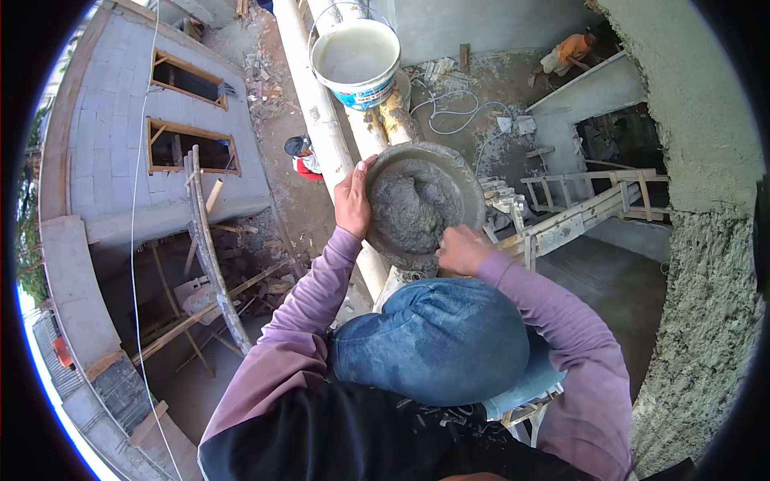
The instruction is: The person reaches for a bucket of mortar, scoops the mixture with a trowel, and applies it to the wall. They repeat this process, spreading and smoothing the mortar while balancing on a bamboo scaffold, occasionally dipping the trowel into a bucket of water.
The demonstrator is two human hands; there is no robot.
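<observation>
A round dark basin (473, 186) of wet grey mortar (409, 210) rests on the bamboo poles in front of my bent knee. My left hand (353, 202) grips its left side, thumb at the rim. Over the near right rim, my right hand (465, 250) is closed at the mortar's edge. Whatever it holds is hidden by the fingers and the mortar. Just beyond the basin stands a white bucket (365, 98) with a blue label, holding greyish liquid.
Bamboo poles (317, 104) run far above the ground. A rough mortar-coated wall (706, 321) rises at the right, near a wooden ladder (577, 220). Below are a person in an orange shirt (573, 48) and another in a cap (298, 146). A white cord (135, 240) hangs at left.
</observation>
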